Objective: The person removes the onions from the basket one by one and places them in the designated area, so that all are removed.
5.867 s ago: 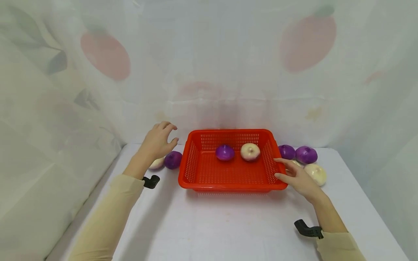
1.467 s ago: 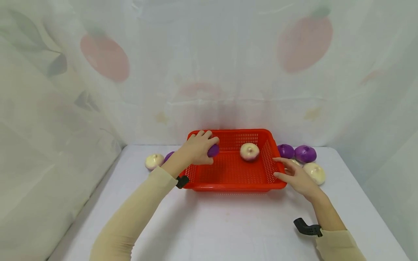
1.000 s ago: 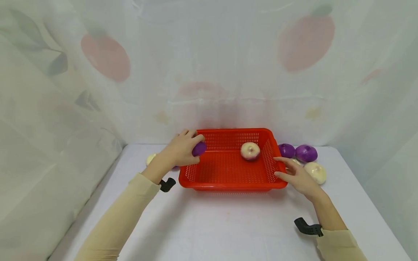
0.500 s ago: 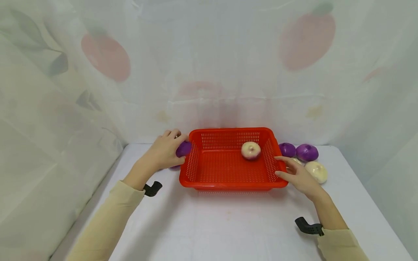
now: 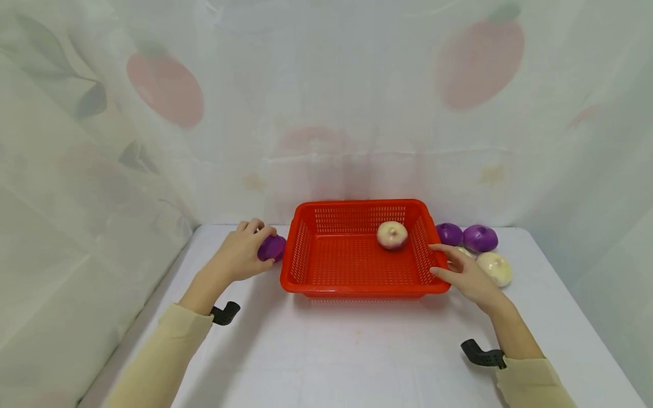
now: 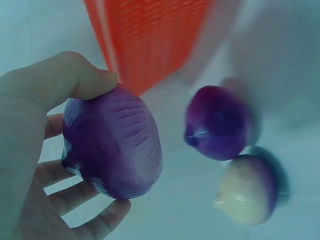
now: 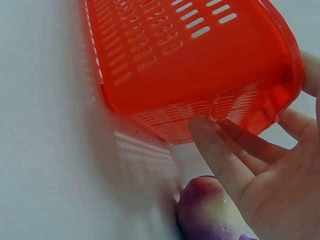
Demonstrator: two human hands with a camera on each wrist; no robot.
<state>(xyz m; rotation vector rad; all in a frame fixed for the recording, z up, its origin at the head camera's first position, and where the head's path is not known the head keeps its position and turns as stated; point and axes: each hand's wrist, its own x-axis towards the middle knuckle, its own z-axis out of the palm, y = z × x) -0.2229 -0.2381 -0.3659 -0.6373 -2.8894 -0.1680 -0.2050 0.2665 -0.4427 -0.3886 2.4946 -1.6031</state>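
Note:
At the left of the red plastic basket [image 5: 357,290], my left hand [image 5: 242,252] holds a purple onion [image 6: 117,142], thumb on one side and fingers on the other. Close by lie another purple onion [image 6: 217,122] and a white onion [image 6: 247,190] with a purple base; the hand hides both in the head view. My right hand [image 5: 466,277] grips the basket's right rim, with some fingers [image 7: 220,155] against the outer wall below the rim. Inside the basket, toward the back right, sits one white onion [image 5: 391,235].
Right of the basket lie two purple onions [image 5: 480,238] and two white onions [image 5: 494,269], one partly behind my right hand. A white cloth covers the table [image 5: 352,351]. Printed curtains [image 5: 326,113] enclose the back and sides.
My left hand has lifted the purple onion out of the basket, carried it left over the rim and lowered it beside the basket. The right hand stays at the right rim.

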